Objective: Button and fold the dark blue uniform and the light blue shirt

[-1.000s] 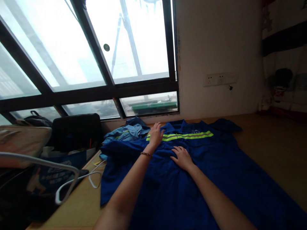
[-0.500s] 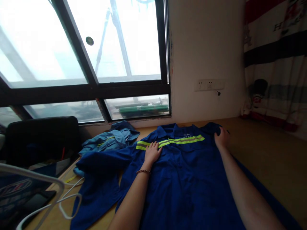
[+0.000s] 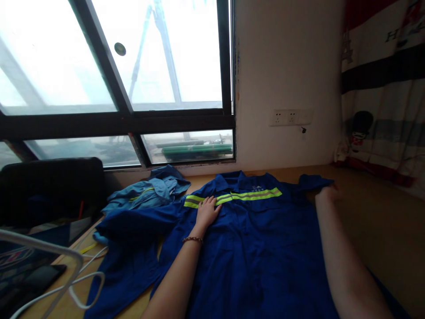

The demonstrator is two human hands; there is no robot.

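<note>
A dark blue work jacket (image 3: 252,239) lies spread front up, its collar toward the window and a yellow-and-grey reflective stripe across the chest. My left hand (image 3: 208,210) rests flat on the jacket's chest, fingers spread over the stripe. At the far right, my right hand (image 3: 328,194) is closed on the jacket's sleeve (image 3: 314,180), which is stretched out from the shoulder; the fingertips are blurred. The other sleeve (image 3: 133,226) lies bent on the left side.
Light blue clothing (image 3: 149,192) is heaped behind the left sleeve. White cables (image 3: 83,277) run along the left edge of the wooden tabletop (image 3: 372,212). A black chair back (image 3: 53,186) stands at left. Behind are a window, wall sockets (image 3: 285,117) and a patterned curtain (image 3: 381,102).
My right hand has moved right with the sleeve, drawing it outward from the shoulder. My left hand stays flat on the chest stripe. The view has shifted slightly.
</note>
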